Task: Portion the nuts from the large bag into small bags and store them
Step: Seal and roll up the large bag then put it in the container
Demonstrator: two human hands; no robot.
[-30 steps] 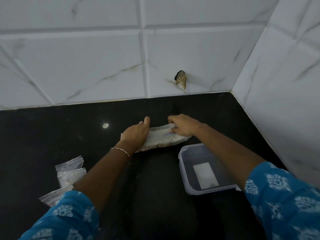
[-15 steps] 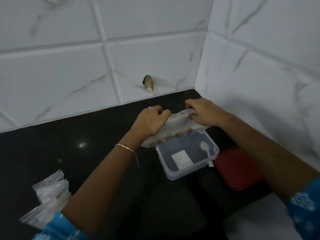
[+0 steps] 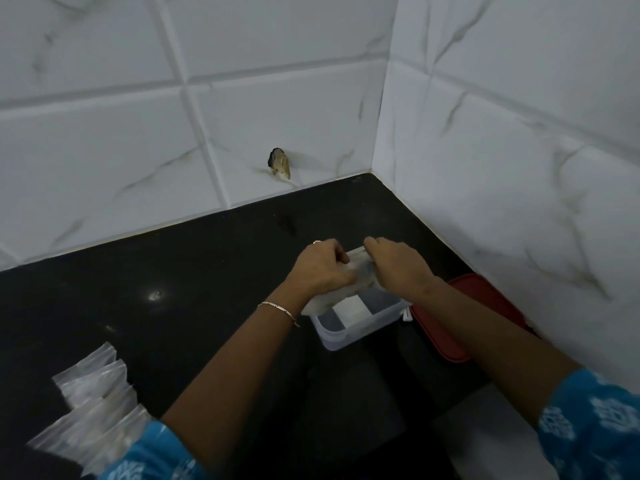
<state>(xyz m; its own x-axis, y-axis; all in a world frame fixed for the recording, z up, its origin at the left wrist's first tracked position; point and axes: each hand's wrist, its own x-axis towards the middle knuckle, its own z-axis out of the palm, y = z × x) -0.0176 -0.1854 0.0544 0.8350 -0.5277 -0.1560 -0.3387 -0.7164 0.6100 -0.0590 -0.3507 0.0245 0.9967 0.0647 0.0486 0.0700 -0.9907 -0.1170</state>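
Clear plastic large bag of nuts above open container | left hand, right hand pinching bag top | risk: mouth tears open abruptly, nuts scatter across black surface

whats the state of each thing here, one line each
large bag of nuts: gripped at its top by both hands, held over the container
left hand: closed on the bag
right hand: closed on the bag
clear container: open, lid off
red lid: off, lying beside the container
small bags: piled loose on the counter, contents unclear
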